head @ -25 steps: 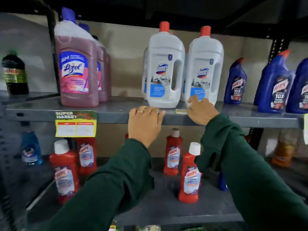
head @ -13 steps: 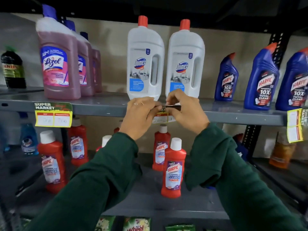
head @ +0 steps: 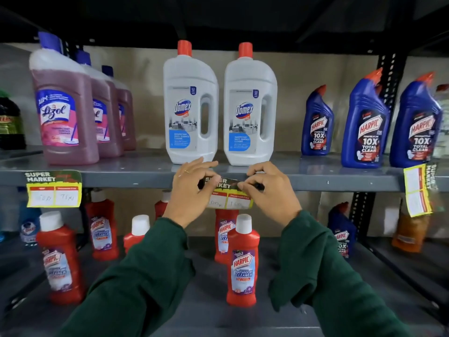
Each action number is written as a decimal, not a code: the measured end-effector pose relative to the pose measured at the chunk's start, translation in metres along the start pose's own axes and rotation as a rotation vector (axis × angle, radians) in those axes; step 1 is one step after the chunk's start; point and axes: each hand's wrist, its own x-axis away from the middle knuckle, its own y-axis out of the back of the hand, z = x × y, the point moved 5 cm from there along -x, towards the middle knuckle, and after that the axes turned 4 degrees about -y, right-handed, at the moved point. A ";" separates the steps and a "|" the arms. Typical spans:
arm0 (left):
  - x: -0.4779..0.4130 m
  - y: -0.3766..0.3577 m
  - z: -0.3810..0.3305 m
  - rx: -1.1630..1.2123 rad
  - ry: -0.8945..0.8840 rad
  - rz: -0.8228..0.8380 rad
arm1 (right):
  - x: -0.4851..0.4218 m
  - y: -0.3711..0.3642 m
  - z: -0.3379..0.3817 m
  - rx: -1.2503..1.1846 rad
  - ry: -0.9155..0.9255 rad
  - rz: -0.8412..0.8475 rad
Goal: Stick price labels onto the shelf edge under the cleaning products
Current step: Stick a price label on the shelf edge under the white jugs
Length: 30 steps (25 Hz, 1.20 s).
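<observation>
Left hand (head: 192,190) and right hand (head: 269,190) each pinching a top corner of a price label (head: 229,194) with bent fingers, label held against the grey shelf edge (head: 126,178), just under two white bottles (head: 190,105), another label (head: 54,188) stuck further left

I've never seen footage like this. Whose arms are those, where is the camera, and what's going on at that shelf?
No machine here: the arms belong to a person in green sleeves, and the single camera sits on their head, looking forward and down. The left hand and right hand together pinch a price label against the front edge of the grey shelf, just below two white Domex bottles. On the same shelf stand pink Lizol bottles at the left and blue Harpic bottles at the right. One label already hangs under the Lizol, and another hangs under the Harpic bottles. Red Harpic bottles stand on the shelf below.
</observation>
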 end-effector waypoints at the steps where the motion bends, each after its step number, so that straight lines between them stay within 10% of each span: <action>1: 0.000 -0.002 0.000 -0.034 -0.019 0.017 | 0.000 -0.002 0.000 0.004 0.002 -0.007; 25: 0.000 0.002 0.006 -0.004 0.017 -0.204 | -0.006 -0.007 0.002 0.047 -0.167 -0.204; 30: 0.001 -0.014 0.006 -0.307 -0.111 -0.144 | -0.010 -0.020 -0.008 0.301 -0.189 -0.256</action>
